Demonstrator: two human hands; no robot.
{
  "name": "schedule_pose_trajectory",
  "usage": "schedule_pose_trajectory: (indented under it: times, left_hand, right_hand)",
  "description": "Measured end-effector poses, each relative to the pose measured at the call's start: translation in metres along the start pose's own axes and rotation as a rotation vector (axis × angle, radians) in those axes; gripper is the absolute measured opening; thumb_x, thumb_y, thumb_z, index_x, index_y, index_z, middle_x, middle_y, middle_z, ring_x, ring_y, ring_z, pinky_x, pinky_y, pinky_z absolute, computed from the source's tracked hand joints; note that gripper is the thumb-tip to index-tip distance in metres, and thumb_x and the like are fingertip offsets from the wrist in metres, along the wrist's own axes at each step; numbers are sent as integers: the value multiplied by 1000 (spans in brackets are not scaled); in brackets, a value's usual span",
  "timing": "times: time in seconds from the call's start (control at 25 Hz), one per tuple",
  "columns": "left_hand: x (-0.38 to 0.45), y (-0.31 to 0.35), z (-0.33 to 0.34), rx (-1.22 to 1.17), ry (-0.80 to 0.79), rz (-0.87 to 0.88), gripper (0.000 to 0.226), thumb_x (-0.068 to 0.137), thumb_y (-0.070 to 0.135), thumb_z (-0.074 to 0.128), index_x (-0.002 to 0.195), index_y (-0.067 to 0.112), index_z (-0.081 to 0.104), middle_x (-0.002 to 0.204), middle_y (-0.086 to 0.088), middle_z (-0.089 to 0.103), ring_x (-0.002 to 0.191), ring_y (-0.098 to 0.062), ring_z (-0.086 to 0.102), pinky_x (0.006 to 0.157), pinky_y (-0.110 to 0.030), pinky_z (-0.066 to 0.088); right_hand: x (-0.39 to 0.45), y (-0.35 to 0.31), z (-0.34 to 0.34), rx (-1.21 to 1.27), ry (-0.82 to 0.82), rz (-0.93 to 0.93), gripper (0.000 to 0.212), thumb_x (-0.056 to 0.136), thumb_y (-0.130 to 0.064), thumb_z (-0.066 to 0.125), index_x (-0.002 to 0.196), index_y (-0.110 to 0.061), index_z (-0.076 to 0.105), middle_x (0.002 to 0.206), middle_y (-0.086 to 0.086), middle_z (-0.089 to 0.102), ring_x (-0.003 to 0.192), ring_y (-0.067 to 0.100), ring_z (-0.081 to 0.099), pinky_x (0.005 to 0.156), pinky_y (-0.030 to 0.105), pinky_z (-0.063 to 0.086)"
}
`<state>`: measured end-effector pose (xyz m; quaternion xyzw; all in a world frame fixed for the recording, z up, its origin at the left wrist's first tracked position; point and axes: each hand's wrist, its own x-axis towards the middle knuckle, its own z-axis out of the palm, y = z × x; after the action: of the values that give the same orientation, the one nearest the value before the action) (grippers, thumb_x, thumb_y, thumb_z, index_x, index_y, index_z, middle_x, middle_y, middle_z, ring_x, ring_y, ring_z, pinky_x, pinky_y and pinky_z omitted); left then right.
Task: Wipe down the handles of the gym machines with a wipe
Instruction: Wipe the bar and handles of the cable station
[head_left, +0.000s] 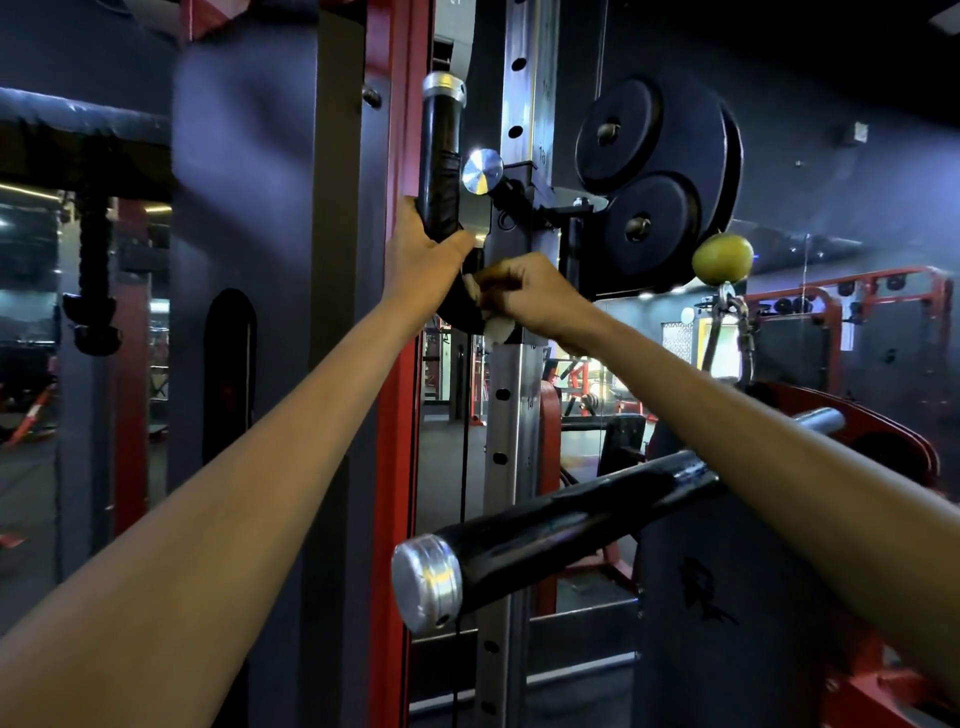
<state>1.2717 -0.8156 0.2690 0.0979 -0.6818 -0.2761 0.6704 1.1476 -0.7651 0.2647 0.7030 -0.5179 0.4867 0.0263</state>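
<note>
Dim gym: left hand (423, 254) grips upright handle (440, 156); right hand (524, 296) pinches wipe (491, 319).

Two bare forearms — no sleeves, watch or rings visible — end in ungloved left hand (423, 260) and right hand (530, 299).

The upright handle (440, 156) is hemmed in — red frame post (397, 364) touching-close on its left, a chrome knob (482, 171) and the perforated steel column (511, 415) just to its right. Both hands (left hand (423, 254), right hand (524, 299)) fill the gap at its base. Lower down, a slanted black handle (561, 525) crosses under the right forearm. Stacked weight plates (654, 171) and a green ball (722, 258) block the right side; open air lies between the arms.
</note>
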Motion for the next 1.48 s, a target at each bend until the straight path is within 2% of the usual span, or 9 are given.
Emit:
schedule_pose_trajectory:
  times: [0.2,0.4,0.52,0.6,0.8,1.08,1.28,1.36,1.48]
  left_hand:
    - [-1,2,0,-15,-2,-33,29,84,3,60,103,12,40,84,2,48,68,-4,50,51,-5,42]
    - [-1,4,-1,-2,-4,-52,29,85,4,60,105,12,40,85,2,49,69,-4,50,51,-5,42]
    - [-2,5,1,29,25,-47,28,85,5,59,104,12,40,85,2,49,70,-4,50,50,-6,41]
    - [-2,4,1,48,37,-37,27,85,5,59,103,13,40,83,4,49,68,-4,50,49,-5,40]
    - [1,-1,0,69,19,-44,29,85,8,60,105,15,40,84,4,50,70,-7,53,55,-12,45]
    - [1,-2,0,46,5,-27,29,85,6,60,106,13,40,84,3,50,69,-6,52,55,-11,46]
    - [1,-3,1,63,24,-16,28,84,7,59,103,12,40,81,5,48,68,-5,50,55,-12,43]
    - [1,-2,1,67,32,-15,27,84,7,59,103,13,40,81,6,48,68,-3,50,53,-9,41]
    - [0,0,0,62,16,-30,27,86,7,59,103,14,40,81,5,49,68,-4,51,51,-8,42]
  right_hand:
    - [15,20,-10,-391,44,-52,22,87,4,55,104,3,69,95,15,65,87,19,59,75,20,39]
    - [23,30,0,-612,95,13,17,87,-3,57,96,5,69,99,25,65,96,36,61,78,32,51]
    - [16,20,1,-537,111,-5,18,87,-7,58,97,3,70,86,18,65,78,22,59,52,13,37]
    - [7,12,1,-435,119,-66,19,85,-2,58,99,2,71,87,14,67,77,13,57,55,13,38]
    - [0,20,1,-513,141,-282,19,85,-2,58,98,-1,72,95,16,71,87,23,65,79,26,50]
    - [16,17,3,-747,71,-34,24,86,1,51,64,-1,59,60,12,52,65,28,48,62,26,39]
    - [8,-3,7,-367,77,-152,33,83,-1,56,51,-6,48,56,7,40,51,6,35,51,24,28]
    - [3,-2,7,-246,80,-184,24,83,1,56,60,-3,60,58,2,50,53,0,43,53,19,34]
    - [5,13,-5,-426,38,-149,20,88,0,54,98,1,71,84,4,67,77,7,58,65,18,38]
